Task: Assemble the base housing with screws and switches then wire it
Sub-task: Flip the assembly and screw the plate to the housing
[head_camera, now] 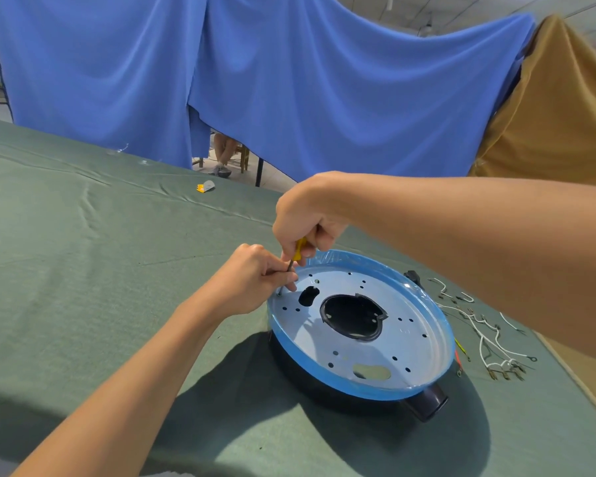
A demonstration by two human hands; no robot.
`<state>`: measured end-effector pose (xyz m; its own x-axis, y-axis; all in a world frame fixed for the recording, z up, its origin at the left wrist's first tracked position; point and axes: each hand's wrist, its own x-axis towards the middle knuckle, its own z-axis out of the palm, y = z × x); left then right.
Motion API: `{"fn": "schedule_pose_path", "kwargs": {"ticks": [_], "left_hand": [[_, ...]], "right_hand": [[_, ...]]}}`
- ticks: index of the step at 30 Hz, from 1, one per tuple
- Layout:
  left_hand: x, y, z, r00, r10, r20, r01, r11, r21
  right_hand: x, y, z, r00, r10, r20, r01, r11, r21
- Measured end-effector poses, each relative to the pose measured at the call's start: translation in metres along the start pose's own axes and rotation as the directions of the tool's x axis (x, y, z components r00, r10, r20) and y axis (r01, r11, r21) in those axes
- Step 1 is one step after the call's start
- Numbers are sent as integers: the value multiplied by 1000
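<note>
Base housing (pixel 413 342), right hand (pixel 310 215), left hand (pixel 255 278) gripping screwdriver (pixel 300 248)

A blue drape (pixel 289 80) and tan cloth (pixel 558 108) hang behind the green tablecloth (pixel 83 253).

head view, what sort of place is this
Likely a makeshift assembly workbench: a green cloth-covered table, a base housing with a screwdriver working on it, loose wires beside it, and blue sheets hung behind.
</note>
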<state>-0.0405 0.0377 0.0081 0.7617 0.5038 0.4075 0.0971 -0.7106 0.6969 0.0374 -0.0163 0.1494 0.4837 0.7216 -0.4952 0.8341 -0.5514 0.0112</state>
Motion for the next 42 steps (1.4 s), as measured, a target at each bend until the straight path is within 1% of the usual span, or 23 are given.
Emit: {"fn": "schedule_pose_path", "kwargs": {"ticks": [7,9,11,13,14,15,17,18,19,20,21,22,24,28,30,32,34,37,40,42], "left_hand": [[-1,3,0,1000,22,6,-23,998,51],[-3,3,1,1000,22,-10,-21,998,59],[-3,3,1,1000,19,-17,-18,998,54],[-4,4,0,1000,22,-8,-21,998,55],[-4,5,0,1000,25,2,-25,998,55],[-4,5,0,1000,25,11,-26,998,54],[-4,4,0,1000,24,6,-24,998,58],[-3,3,-1,1000,28,-5,-27,998,59],[-3,2,0,999,31,-9,-30,998,57],[-4,3,0,999,31,-6,-31,998,55],[-4,3,0,1000,29,-1,-29,998,53],[-5,3,0,1000,31,-3,-30,998,49],[-5,2,1,999,37,-28,-36,999,32],[-5,1,4,997,42,-64,-42,999,-1],[-4,0,4,998,46,-45,-46,999,11],[-2,-1,3,999,33,-10,-32,999,18],[-1,-2,3,1000,15,7,-15,1000,2],[-3,-2,3,1000,11,-9,-11,1000,-20],[-5,-1,3,1000,-4,-23,3,999,-51],[-6,1,3,1000,-5,-18,4,998,-57]], "right_hand": [[2,-1,1,999,31,12,-31,999,13],[2,-1,1,1000,14,8,-14,1000,22],[-2,2,3,998,-58,-30,56,998,-35],[-6,7,5,981,-176,-86,155,965,-210],[-9,9,6,964,-243,-105,197,922,-333],[-11,11,7,939,-321,-125,226,848,-480],[-17,15,6,853,-501,-144,235,615,-753],[-20,17,5,806,-579,-125,237,508,-828],[-22,18,4,769,-633,-90,254,432,-866],[-22,19,3,744,-666,-51,281,382,-880],[-21,20,2,729,-684,-20,307,354,-883],[-19,20,2,719,-695,-6,329,348,-878],[-16,21,2,714,-700,1,367,374,-852],[-8,24,1,725,-688,-32,412,471,-780],[-6,25,1,738,-673,-54,409,510,-757],[-4,25,2,766,-637,-86,381,558,-737],[-2,24,2,807,-575,-136,344,645,-683],[0,15,2,883,-436,-174,282,789,-546],[2,3,2,955,-271,-119,216,914,-343],[4,2,-1,979,-190,-68,173,964,-203]]}}
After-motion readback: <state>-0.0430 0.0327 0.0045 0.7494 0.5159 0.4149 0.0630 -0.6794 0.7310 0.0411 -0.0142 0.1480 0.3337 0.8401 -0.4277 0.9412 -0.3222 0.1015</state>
